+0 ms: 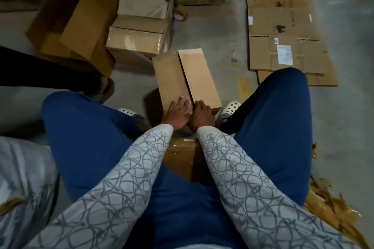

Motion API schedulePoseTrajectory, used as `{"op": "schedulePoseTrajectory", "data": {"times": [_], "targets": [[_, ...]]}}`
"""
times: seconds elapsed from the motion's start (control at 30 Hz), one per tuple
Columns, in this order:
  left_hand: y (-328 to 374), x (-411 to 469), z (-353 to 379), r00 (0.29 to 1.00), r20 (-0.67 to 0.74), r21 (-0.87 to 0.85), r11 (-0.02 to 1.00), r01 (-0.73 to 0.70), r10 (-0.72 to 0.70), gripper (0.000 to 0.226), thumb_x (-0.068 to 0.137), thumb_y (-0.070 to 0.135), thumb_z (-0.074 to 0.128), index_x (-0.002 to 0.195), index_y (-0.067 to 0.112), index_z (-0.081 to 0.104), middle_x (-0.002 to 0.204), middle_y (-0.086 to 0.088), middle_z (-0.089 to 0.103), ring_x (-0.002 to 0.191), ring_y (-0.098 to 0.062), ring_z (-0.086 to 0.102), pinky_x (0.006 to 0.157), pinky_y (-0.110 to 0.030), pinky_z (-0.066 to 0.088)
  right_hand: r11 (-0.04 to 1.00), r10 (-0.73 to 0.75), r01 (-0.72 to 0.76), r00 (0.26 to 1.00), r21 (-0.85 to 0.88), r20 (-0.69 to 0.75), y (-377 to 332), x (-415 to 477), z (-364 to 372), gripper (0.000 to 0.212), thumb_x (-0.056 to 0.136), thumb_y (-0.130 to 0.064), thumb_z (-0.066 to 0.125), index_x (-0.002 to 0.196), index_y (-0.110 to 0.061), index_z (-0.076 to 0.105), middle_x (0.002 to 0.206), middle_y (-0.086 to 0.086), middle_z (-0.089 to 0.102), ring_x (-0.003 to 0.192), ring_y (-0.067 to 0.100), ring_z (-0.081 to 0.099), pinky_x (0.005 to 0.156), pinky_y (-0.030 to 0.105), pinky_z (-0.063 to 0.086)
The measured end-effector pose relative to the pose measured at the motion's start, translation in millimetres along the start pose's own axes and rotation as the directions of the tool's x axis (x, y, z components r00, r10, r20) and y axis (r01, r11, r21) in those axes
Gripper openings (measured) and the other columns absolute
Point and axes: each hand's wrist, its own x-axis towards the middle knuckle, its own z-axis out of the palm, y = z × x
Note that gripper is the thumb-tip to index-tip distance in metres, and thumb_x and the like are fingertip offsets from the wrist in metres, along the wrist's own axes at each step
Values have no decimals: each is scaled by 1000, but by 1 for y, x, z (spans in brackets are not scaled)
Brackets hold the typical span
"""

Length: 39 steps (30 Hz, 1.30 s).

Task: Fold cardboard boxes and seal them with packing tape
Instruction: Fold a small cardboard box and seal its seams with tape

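A small brown cardboard box (182, 79) stands on the concrete floor between my knees, its two top flaps folded shut with a dark seam down the middle. Shiny clear tape (187, 99) lies over the near end of that seam. My left hand (177, 114) presses flat on the left flap and the tape, fingers straight. My right hand (202, 114) sits on the right flap's near edge, fingers curled down over the box's end; what lies under them is hidden. A roll of brown packing tape (180, 14) rests on the floor beside the stacked boxes.
Sealed boxes (139, 40) are stacked at the back left beside a leaning open carton (81, 26). Flattened cardboard (283, 40) lies on the floor at the right. Another person's leg and shoe (101, 87) are at the left. Torn tape scraps (332, 208) lie at my right.
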Motion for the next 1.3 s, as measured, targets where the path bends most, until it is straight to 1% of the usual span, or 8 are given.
{"op": "schedulePoseTrajectory", "data": {"times": [0.23,0.43,0.57,0.73,0.8,0.9,1.03,1.3], "targets": [[2,11,16,999,31,274,961,-31,23,82,105,32,50,162,23,-8,168,-4,-20,153,-42,-16,118,-71,8,998,15,4,955,-63,296,6,18,15,89,92,-55,53,162,-19,12,170,1,4,156,35,1,122,58,19],[1,25,16,999,37,325,946,-14,2,73,108,32,43,162,25,-6,169,-1,-19,153,-43,-12,115,-73,11,994,29,10,937,-110,347,6,19,13,89,97,-62,44,163,-20,0,170,1,-4,153,45,-6,123,59,11],[4,25,16,999,36,344,939,-5,-8,71,108,29,41,162,27,-5,169,0,-20,153,-43,-12,115,-74,11,995,30,10,922,-102,386,7,18,6,89,97,-60,47,162,-24,-2,170,-2,-7,153,43,-7,120,64,17],[7,21,11,1000,26,338,941,-9,0,75,106,29,48,163,27,-2,169,1,-16,154,-41,-8,116,-72,16,957,-13,149,879,-249,476,5,26,-9,86,97,-62,35,162,-19,-1,169,4,-4,154,39,0,122,58,4],[2,19,6,1000,5,306,952,-26,26,75,105,21,49,163,30,3,170,3,-11,155,-39,-4,117,-69,19,972,22,88,887,-216,462,7,32,-13,86,85,-66,28,159,-22,23,167,5,19,153,39,14,120,58,12],[-6,14,2,998,-28,301,952,-50,61,77,103,20,54,162,31,7,171,1,-5,156,-36,1,118,-67,19,997,50,-27,944,-74,327,15,38,-4,62,86,-54,38,136,-22,54,134,9,60,134,38,45,108,50,31],[-4,2,3,994,-85,339,940,-35,68,73,103,31,51,162,26,9,171,-7,0,156,-35,4,121,-64,11,993,34,-50,989,108,145,6,16,-12,32,92,-38,55,119,-23,62,120,9,67,127,38,47,101,42,36],[10,-16,-7,978,-179,304,952,-48,106,74,95,26,61,158,17,24,165,-18,16,152,-36,16,121,-54,20,956,72,-63,997,288,-20,-4,-3,-20,31,89,-21,60,119,-17,66,118,15,67,125,35,45,90,36,43]]}}
